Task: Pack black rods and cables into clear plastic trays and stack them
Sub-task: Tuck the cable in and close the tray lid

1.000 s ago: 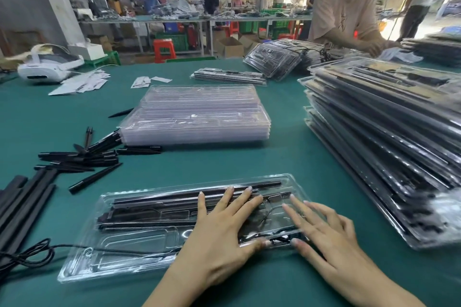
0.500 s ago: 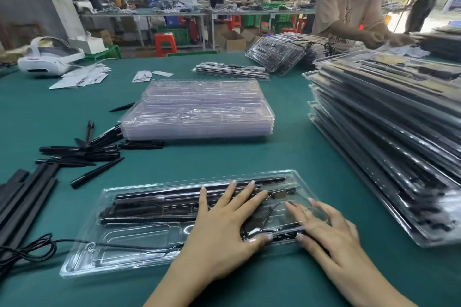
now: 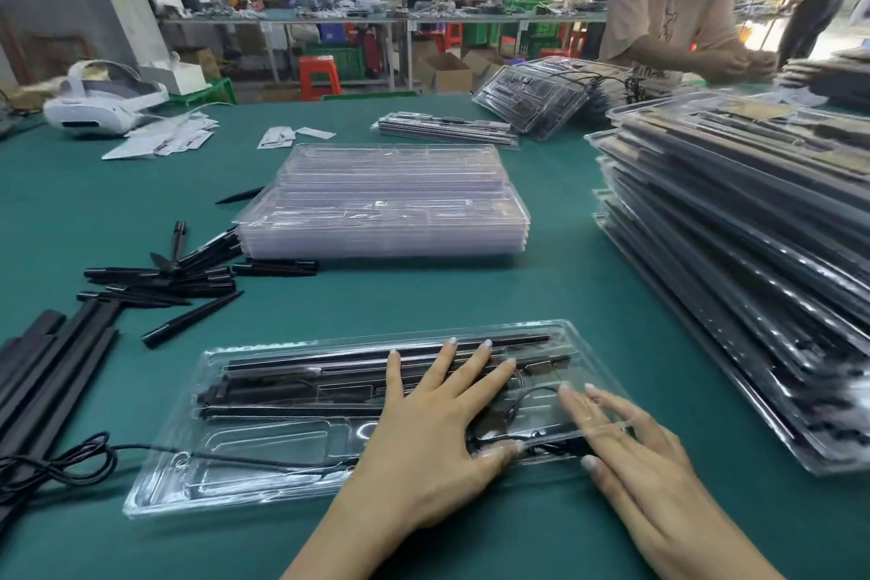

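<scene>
where the green table (image 3: 555, 297) spreads across the whole view, its right side carries the biggest load: a tall slanted stack of packed trays (image 3: 744, 259), dark with rods under clear plastic. behind the middle of the table sits a lower stack of empty clear trays (image 3: 386, 203), squared up and apart from the rest. nearest the person lies the clear plastic tray (image 3: 263, 452) being worked on, flat on the table with its long side across the view; black rods (image 3: 329, 384) lie lengthwise in its far channels, and a thin black cable (image 3: 518, 400) curls in its right-hand section. to the left, well apart from this tray, long flat black bars (image 3: 42, 372) lie at the table edge, with a scatter of loose black pens (image 3: 160, 283) beyond them and a coil of black cord (image 3: 52, 466) trailing toward the tray's near left corner. the left hand (image 3: 438, 429) rests flat on the tray's middle, fingers straight and spread, pressing down on the plastic. the right hand (image 3: 631, 447) lies just beside it on the tray's right end, fingers also straight and flat, holding nothing.
</scene>
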Action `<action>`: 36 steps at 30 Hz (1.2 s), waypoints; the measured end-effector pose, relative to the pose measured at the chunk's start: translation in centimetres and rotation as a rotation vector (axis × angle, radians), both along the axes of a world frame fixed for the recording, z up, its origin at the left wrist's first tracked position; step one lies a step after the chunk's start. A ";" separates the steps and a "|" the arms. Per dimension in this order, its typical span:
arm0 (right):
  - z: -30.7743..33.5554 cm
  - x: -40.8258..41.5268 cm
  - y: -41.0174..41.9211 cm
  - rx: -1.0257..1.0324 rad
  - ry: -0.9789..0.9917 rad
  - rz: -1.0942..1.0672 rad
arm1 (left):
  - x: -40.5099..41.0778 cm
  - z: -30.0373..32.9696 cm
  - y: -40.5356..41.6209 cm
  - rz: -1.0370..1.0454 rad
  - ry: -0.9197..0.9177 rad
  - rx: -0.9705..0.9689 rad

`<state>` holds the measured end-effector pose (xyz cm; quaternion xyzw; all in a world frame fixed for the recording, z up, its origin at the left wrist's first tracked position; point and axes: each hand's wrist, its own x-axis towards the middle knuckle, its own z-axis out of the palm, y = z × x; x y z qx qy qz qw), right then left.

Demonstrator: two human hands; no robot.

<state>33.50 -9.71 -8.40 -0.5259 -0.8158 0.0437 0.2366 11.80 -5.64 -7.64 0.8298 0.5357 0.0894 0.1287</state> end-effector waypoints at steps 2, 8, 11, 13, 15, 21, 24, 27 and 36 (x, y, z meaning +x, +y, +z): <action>0.0 0.1 -0.1 0.012 -0.036 0.011 | 0.1 0.0 0.0 0.001 -0.002 0.000; -0.4 -0.4 -0.2 0.131 -0.062 -0.036 | 0.2 0.0 0.0 0.003 0.003 0.011; -0.3 -0.4 -0.2 0.112 0.010 -0.035 | 0.2 0.0 -0.1 0.003 0.003 0.006; -0.2 -0.3 -0.1 0.045 0.052 -0.005 | 0.2 0.0 -0.1 0.006 0.001 0.006; -0.3 0.1 0.0 0.034 0.074 0.015 | 0.2 0.1 -0.1 0.006 0.007 0.009; -0.5 0.4 0.2 0.017 0.043 0.028 | 0.2 0.2 -0.1 0.007 0.004 0.012; -0.2 -0.2 0.1 0.027 0.063 -0.004 | 0.2 0.1 0.0 0.008 0.012 0.018; -0.3 -0.8 -0.1 0.072 0.034 -0.046 | 0.2 0.1 0.0 0.007 0.004 0.016; -0.4 -1.5 -0.7 0.072 0.003 -0.083 | 0.2 -0.2 0.0 0.008 0.001 0.033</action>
